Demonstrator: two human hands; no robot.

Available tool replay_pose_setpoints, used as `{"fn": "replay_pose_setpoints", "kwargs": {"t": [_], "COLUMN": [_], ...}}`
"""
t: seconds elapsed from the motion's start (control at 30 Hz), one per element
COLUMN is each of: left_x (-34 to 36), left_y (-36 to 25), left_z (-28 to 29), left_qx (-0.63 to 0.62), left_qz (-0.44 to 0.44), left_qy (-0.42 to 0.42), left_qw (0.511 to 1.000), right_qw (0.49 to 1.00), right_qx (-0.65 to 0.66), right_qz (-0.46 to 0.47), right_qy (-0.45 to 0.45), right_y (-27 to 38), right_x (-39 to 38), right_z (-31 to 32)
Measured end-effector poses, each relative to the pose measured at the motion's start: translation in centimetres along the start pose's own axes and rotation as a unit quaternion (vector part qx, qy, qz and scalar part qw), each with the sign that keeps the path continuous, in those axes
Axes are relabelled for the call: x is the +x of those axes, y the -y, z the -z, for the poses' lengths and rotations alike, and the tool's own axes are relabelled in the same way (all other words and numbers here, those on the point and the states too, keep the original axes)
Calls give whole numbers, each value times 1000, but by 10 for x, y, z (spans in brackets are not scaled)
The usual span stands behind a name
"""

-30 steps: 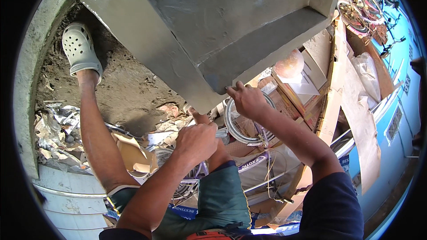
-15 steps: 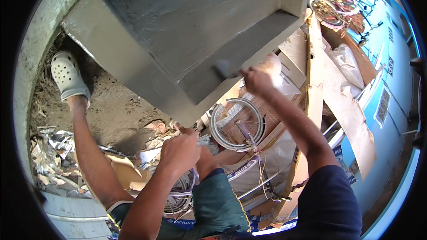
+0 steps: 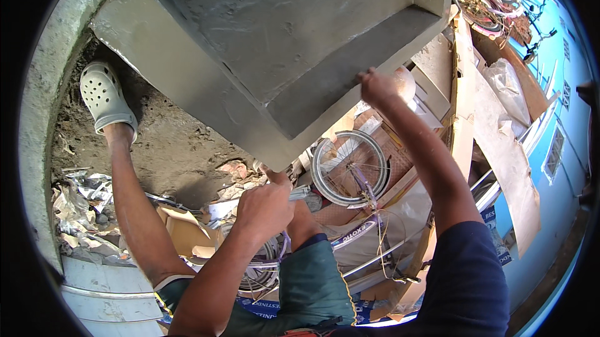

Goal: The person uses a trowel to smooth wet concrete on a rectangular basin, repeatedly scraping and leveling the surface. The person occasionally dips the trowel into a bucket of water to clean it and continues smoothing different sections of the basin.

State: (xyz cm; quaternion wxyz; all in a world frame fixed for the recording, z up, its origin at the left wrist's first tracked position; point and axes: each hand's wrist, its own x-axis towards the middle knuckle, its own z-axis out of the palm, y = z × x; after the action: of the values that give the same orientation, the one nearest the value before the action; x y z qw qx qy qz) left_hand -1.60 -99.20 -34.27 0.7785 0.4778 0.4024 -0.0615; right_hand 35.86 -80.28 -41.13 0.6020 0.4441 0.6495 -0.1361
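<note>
A large grey cement-coated basin (image 3: 187, 81) with raised walls and a wide rim fills the upper middle. My right hand (image 3: 378, 89) is closed at its right-hand rim. The small grey flat-headed tool seen in that hand earlier cannot be made out now against the grey surface. My left hand (image 3: 267, 204) is below the basin's near corner, its fingers curled and one digit pointing up at the corner. Whether it touches the basin or holds anything is hidden by the hand itself. The basin's inner face looks damp, with some rough marks.
Below the basin's right rim lies a bicycle wheel (image 3: 350, 168) with a purple frame. Cardboard (image 3: 506, 162) and planks are piled at right, beside a blue wall (image 3: 556, 212). My foot in a pale clog (image 3: 106, 99) stands on dirt at left, near a concrete edge (image 3: 40, 118).
My right hand has moved up and right along the rim, and the tool is no longer distinguishable. The whole view has shifted slightly; my left hand stays near the corner.
</note>
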Motion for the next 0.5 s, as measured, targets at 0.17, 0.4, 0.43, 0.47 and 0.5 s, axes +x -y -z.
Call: {"fn": "replay_pose_setpoints", "kwargs": {"t": [0.17, 0.4, 0.43, 0.47, 0.5], "left_x": [0, 1, 0, -1, -1], "left_y": [-7, -13, -12, -12, -12], "left_z": [5, 13, 14, 15, 16], "left_qx": [-1, -12, -15, -17, -22], "left_qz": [-20, -19, -16, -11, -8], "left_qy": [6, -10, -9, -4, 1], "left_qw": [1000, 1000, 1000, 1000, 1000], "right_qw": [997, 980, 976, 968, 972], "right_qx": [50, 152, 160, 182, 159], "right_qz": [-50, 56, 84, 126, 139], "right_qy": [5, 117, 124, 115, 102], "right_y": [-25, 107, 118, 128, 136], "right_x": [11, -19, -21, -25, -26], "right_z": [23, 33, 35, 36, 35]}}
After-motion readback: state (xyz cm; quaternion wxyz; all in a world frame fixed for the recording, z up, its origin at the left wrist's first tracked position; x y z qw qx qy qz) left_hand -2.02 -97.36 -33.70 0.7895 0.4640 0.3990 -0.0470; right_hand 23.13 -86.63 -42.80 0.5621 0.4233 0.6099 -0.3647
